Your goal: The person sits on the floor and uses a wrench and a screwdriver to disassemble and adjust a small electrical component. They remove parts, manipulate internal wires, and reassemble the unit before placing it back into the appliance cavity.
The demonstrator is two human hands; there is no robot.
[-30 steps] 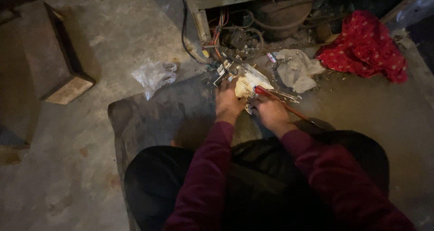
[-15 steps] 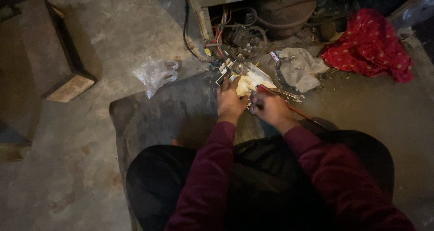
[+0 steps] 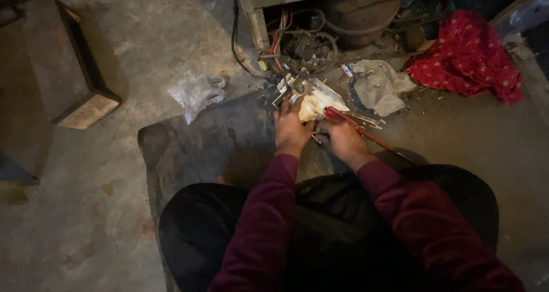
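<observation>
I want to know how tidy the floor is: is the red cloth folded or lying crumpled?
Crumpled. The red cloth lies in a loose, wrinkled heap on the floor, beside the open machine base, with uneven edges and no flat layers.

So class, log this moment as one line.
left hand: holds cream part | right hand: grips red tool | red cloth: right

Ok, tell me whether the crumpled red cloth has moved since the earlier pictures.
No. The crumpled red cloth still lies right of the grey rag on the floor; only the head camera shifted.
</observation>
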